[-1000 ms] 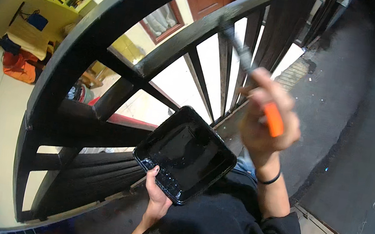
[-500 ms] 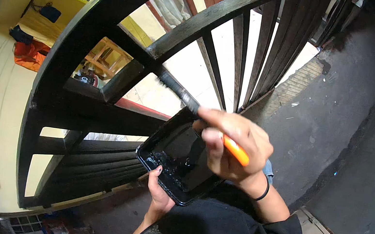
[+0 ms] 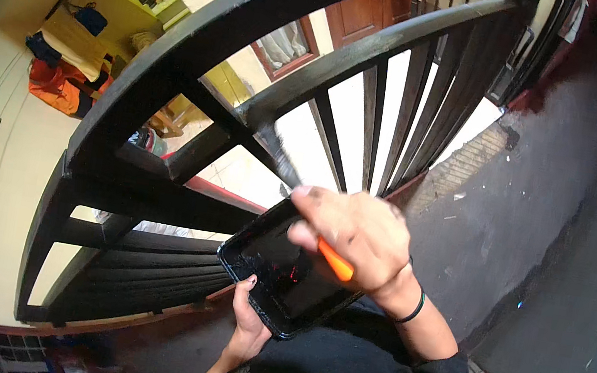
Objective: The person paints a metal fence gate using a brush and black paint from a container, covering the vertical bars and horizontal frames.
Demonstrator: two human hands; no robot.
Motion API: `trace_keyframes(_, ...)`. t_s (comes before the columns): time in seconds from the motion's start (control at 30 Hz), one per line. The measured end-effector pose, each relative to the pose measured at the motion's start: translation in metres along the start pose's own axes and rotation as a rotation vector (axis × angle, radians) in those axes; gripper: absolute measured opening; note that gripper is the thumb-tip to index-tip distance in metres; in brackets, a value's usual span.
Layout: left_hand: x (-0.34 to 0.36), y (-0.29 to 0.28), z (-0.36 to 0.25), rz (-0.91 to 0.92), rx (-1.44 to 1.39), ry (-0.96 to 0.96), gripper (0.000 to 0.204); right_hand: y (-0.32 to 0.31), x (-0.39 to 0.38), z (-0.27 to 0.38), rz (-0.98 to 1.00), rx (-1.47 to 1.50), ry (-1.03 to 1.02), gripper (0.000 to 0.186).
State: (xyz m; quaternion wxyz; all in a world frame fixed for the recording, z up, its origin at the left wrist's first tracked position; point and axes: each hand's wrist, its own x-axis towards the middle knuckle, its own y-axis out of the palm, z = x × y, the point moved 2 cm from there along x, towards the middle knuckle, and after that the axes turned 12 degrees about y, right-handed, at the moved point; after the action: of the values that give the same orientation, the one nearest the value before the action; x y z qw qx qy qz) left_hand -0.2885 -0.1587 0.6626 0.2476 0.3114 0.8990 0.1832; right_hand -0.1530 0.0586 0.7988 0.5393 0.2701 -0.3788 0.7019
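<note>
A paintbrush with an orange handle [image 3: 335, 261] is gripped in my right hand [image 3: 365, 236]. Its dark, blurred bristles [image 3: 278, 150] point up and away, at the crossbar of a black barred gate, close to where that bar meets the inner curved rail [image 3: 384, 38]. Whether they touch the bar is hard to tell. My left hand [image 3: 250, 319] holds a black rectangular tray [image 3: 232, 268] by its near left corner, thumb over the rim. Wet, shiny black paint lies inside. My right hand hides the tray's far right part.
The gate's outer curved rail [image 3: 202, 29] arches across the left. Beyond stand a cream wall with orange clothing [image 3: 56, 87], a curtained window [image 3: 280, 31] and a reddish-brown door [image 3: 364, 21]. Dark floor [image 3: 452, 250] stretches to the right, with a pale grate at lower right.
My right hand has moved a little left and down, and the brush is more upright, its bristles nearer the rail joint. My view has shifted slightly. The tray stays in my left hand.
</note>
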Motion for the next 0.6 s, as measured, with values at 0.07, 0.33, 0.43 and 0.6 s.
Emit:
trace_keyframes(0.07,0.000,0.009,0.002,0.005,-0.072,-0.016,0.058,-0.004,-0.001,-0.020,-0.025,0.035,-0.009,0.011)
trace_keyframes(0.33,-0.014,0.049,0.038,-0.047,-0.138,-0.023,0.047,-0.114,0.056,-0.116,-0.441,-0.411,0.092,0.016)
trace_keyframes(0.43,-0.024,0.078,0.051,-0.109,-0.173,0.040,0.052,-0.079,0.034,-0.097,-0.049,-0.299,-0.105,0.011)
trace_keyframes(0.6,-0.042,0.112,0.076,-0.165,-0.197,0.135,0.051,-0.084,0.036,-0.125,-0.004,0.162,0.107,0.013)
